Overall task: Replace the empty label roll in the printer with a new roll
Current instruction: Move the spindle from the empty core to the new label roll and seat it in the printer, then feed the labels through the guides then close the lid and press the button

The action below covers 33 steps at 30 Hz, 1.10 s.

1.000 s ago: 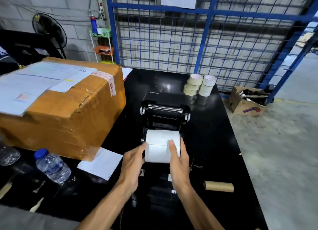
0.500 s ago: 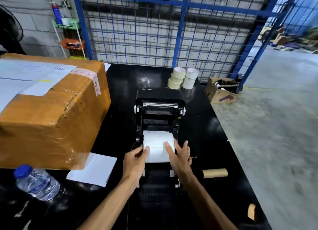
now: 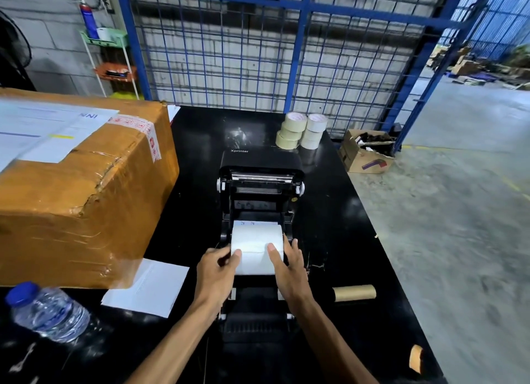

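Observation:
A black label printer (image 3: 259, 165) stands open on the black table (image 3: 352, 228), its lid tipped back. A white label roll (image 3: 256, 243) sits in the printer's bay. My left hand (image 3: 216, 271) grips the roll's left end, thumb on top. On the roll's right end rests my right hand (image 3: 289, 269), thumb on the paper and fingers along the side. A bare brown cardboard core (image 3: 354, 292) lies on the table to the right of the printer.
A large taped cardboard box (image 3: 77, 188) fills the table's left side. In front of it lie a white sheet (image 3: 149, 289) and a water bottle (image 3: 47, 312). Stacked tape rolls (image 3: 301, 131) stand behind the printer. A blue wire fence (image 3: 286, 53) runs behind the table; an open carton (image 3: 365, 151) sits on the floor.
The roll has gone down into the printer's bay with both hands still on its ends. The view has shifted right and tilted slightly.

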Tool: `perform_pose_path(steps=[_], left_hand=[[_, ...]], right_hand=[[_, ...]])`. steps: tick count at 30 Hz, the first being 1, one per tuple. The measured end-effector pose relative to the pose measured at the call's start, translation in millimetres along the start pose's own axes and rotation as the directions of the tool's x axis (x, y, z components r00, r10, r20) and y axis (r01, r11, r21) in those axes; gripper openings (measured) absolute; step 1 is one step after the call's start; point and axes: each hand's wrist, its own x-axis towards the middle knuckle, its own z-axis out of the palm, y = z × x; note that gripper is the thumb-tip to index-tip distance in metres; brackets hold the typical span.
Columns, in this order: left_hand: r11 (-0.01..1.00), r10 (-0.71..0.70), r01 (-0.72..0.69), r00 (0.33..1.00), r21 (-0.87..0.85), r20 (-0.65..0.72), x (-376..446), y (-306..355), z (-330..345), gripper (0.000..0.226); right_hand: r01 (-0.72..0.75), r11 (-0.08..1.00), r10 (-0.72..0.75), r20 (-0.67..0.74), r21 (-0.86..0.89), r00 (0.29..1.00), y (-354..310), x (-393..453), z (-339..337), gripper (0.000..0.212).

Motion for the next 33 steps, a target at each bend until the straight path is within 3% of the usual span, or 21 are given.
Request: perform_pose_path(steps=[12,19,21,24,29,33], left_hand=[[0.995,0.041,-0.041,0.999,0.093,0.006,2.5,-8.3,-1.7,0.037],[0.982,0.085,-0.097,0.993,0.164,0.081,4.0,-12.0,-10.7,0.019],[0.988,0.081,-0.090,0.994,0.122,0.076,2.8,-8.8,-13.5,0.009],[0.987,0.118,-0.116,0.993,0.110,-0.009,3.5,-3.1,-12.0,0.033],[0.963,0.126,-0.115,0.991,0.245,-0.031,3.1,-5.4,-9.1,0.040],[0.955,0.104,-0.098,0.995,0.280,-0.007,-1.8,-13.5,-13.6,0.040]], right_hand=[[-0.022,0.988,0.020,-0.014,-0.155,1.000,5.0,0.7,5.2,0.060],[-0.001,0.970,-0.001,-0.005,-0.245,1.000,5.8,-4.6,-4.0,0.062],[0.011,0.977,-0.024,-0.059,-0.212,0.998,5.9,-8.8,-5.6,0.061],[0.039,0.986,-0.073,-0.208,-0.163,0.975,2.7,-10.8,-4.2,0.048],[0.049,0.990,-0.098,-0.385,-0.135,0.918,7.9,-12.2,2.9,0.035],[-0.007,0.989,-0.055,-0.412,-0.148,0.910,9.3,-20.5,4.4,0.028]])
